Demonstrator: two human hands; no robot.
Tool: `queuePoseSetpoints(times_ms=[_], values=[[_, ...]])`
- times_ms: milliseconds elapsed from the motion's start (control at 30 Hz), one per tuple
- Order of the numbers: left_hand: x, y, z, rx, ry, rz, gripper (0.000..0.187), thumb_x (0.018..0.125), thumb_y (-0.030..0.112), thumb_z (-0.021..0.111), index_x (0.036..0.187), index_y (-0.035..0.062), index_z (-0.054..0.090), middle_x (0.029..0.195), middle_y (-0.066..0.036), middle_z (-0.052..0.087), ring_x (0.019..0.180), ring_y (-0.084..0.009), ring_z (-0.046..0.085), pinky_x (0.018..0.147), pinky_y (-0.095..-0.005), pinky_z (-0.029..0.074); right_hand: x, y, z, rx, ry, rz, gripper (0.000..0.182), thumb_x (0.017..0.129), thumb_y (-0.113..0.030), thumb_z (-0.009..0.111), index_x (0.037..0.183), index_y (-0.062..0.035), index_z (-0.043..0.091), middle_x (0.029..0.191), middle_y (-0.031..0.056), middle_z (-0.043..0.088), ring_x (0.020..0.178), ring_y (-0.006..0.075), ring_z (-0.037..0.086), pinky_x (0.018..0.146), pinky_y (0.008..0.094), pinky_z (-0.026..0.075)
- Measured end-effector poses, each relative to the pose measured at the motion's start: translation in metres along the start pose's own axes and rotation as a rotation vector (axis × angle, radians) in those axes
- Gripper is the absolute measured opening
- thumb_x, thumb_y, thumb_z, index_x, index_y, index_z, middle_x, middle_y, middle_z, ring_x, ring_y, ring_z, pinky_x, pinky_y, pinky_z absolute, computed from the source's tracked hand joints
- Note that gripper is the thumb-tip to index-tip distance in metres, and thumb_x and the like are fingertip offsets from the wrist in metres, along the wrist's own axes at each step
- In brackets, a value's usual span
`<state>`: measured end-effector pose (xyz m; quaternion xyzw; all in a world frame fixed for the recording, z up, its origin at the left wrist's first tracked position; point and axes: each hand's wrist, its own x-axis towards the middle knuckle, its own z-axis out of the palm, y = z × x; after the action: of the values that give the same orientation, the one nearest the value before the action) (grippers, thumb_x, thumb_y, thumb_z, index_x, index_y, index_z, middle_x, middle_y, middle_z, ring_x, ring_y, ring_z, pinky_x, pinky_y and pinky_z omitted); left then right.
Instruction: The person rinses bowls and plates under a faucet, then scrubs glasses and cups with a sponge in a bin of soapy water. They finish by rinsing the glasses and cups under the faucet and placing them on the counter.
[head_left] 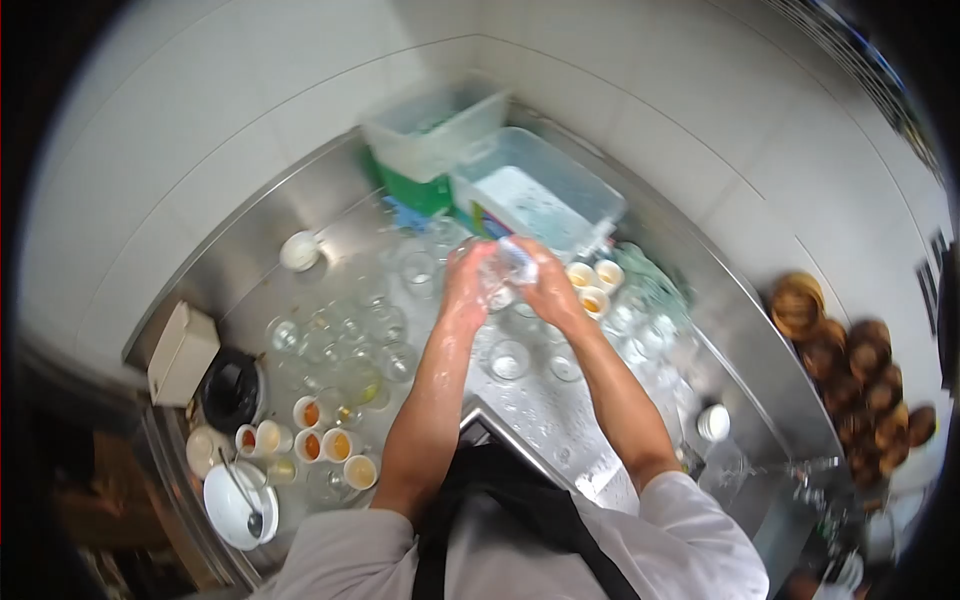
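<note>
Both arms reach forward over the wet steel counter. My left hand [468,277] is closed round a clear glass [492,272], blurred and wet. My right hand [548,288] curls against the same glass from the other side, with a whitish-blue thing [517,259] in its fingers, perhaps a sponge; the blur hides its kind. Below the hands stand clear glasses, among them one tumbler [508,360]. Close to my right hand are small white cups [594,301] with yellowish contents.
Many glasses [345,335] crowd the left side, near cups of orange sauce [309,445] and a white bowl [238,508] with a spoon. Plastic tubs [540,190] stand at the back. A green cloth [652,283] lies right; a tap [815,465] is at lower right.
</note>
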<state>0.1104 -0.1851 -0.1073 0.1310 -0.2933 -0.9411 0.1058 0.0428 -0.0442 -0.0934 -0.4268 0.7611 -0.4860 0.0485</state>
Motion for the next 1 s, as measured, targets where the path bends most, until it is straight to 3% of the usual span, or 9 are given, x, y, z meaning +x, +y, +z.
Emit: queuePoseSetpoints(times_ms=[233, 367, 467, 567, 667, 700, 767, 933, 1000], values=[[0.001, -0.062, 0.018, -0.172, 0.088, -0.051, 0.016, 0.082, 0.02, 0.06, 0.096, 0.011, 0.058, 0.098, -0.007, 0.059, 0.092, -0.0212, 0.06, 0.074, -0.0362, 0.052, -0.079, -0.051, -0.023, -0.405, 0.142, -0.114, 0.064, 0.082, -0.001, 0.06, 0.142, -0.0062, 0.036, 0.146, 0.0293, 0.028, 0.131, 0.0486, 0.032, 0.108, 0.0488, 0.033], [-0.01, -0.101, 0.026, -0.038, -0.041, -0.033, 0.03, 0.084, 0.02, 0.059, 0.112, 0.011, 0.053, 0.111, -0.01, 0.058, 0.104, -0.0264, 0.059, 0.092, -0.0418, 0.05, -0.095, -0.027, -0.079, -0.49, 0.031, -0.269, 0.052, 0.082, 0.002, 0.056, 0.133, -0.0023, 0.047, 0.131, 0.0292, 0.048, 0.12, 0.0407, 0.051, 0.1, 0.047, 0.043], [-0.048, -0.135, 0.081, 0.017, -0.173, 0.2, 0.048, 0.084, 0.015, 0.06, 0.129, 0.0108, 0.043, 0.116, -0.013, 0.057, 0.108, -0.0294, 0.058, 0.097, -0.0454, 0.048, -0.133, 0.002, -0.079, -0.018, 0.285, 0.241, 0.043, 0.08, 0.001, 0.059, 0.123, 0.0001, 0.053, 0.113, 0.0243, 0.059, 0.108, 0.0372, 0.058, 0.09, 0.0426, 0.048], [-0.059, -0.148, 0.099, -0.141, -0.317, -0.044, 0.064, 0.081, 0.007, 0.06, 0.139, 0.0114, 0.034, 0.121, -0.015, 0.055, 0.11, -0.0304, 0.056, 0.096, -0.0465, 0.048, -0.176, 0.001, -0.101, 0.078, 0.425, 0.392, 0.042, 0.074, 0.004, 0.06, 0.116, 0.0002, 0.055, 0.099, 0.0196, 0.061, 0.091, 0.0347, 0.061, 0.077, 0.0422, 0.049], [-0.075, -0.172, 0.124, 0.045, -0.121, -0.044, 0.07, 0.081, 0.009, 0.066, 0.143, 0.0112, 0.035, 0.128, -0.017, 0.05, 0.117, -0.0294, 0.053, 0.098, -0.0422, 0.047, -0.197, 0.0, -0.131, -0.653, 0.519, -0.359, 0.041, 0.072, 0.003, 0.056, 0.113, 0.0023, 0.054, 0.091, 0.0215, 0.063, 0.085, 0.0332, 0.064, 0.077, 0.0408, 0.05], [-0.079, -0.185, 0.131, 0.109, -0.046, -0.004, 0.071, 0.081, 0.01, 0.069, 0.144, 0.0113, 0.035, 0.129, -0.018, 0.049, 0.12, -0.029, 0.051, 0.1, -0.0401, 0.045, -0.204, 0.003, -0.135, -0.647, 0.512, -0.356, 0.041, 0.072, 0.003, 0.056, 0.113, 0.0023, 0.054, 0.091, 0.0215, 0.063, 0.085, 0.0332, 0.064, 0.077, 0.0408, 0.05], [-0.082, -0.22, 0.133, 0.191, -0.063, 0.116, 0.073, 0.081, 0.011, 0.069, 0.145, 0.0109, 0.034, 0.132, -0.018, 0.047, 0.123, -0.0289, 0.05, 0.102, -0.0377, 0.043, -0.219, 0.008, -0.134, 0.104, 0.584, 0.499, 0.048, 0.068, 0.006, 0.062, 0.116, -0.0044, 0.057, 0.104, 0.0192, 0.062, 0.098, 0.0382, 0.059, 0.08, 0.0413, 0.049], [-0.137, -0.233, 0.104, 1.291, -0.271, 0.586, 0.076, 0.079, 0.007, 0.07, 0.147, 0.009, 0.034, 0.144, -0.015, 0.042, 0.131, -0.0278, 0.044, 0.103, -0.0331, 0.039, -0.268, 0.018, -0.135, -0.134, 0.421, 0.396, 0.047, 0.071, 0.004, 0.063, 0.117, -0.0051, 0.059, 0.115, 0.0211, 0.06, 0.108, 0.0351, 0.058, 0.082, 0.0399, 0.049], [-0.15, -0.24, 0.087, 1.141, -0.209, 0.623, 0.072, 0.077, 0.006, 0.071, 0.143, 0.0061, 0.041, 0.142, -0.015, 0.047, 0.128, -0.0253, 0.047, 0.101, -0.0326, 0.041, -0.275, 0.003, -0.144, -0.301, 0.333, 0.167, 0.046, 0.073, 0.002, 0.064, 0.118, -0.0046, 0.059, 0.117, 0.0228, 0.06, 0.111, 0.0341, 0.058, 0.084, 0.0401, 0.048]])
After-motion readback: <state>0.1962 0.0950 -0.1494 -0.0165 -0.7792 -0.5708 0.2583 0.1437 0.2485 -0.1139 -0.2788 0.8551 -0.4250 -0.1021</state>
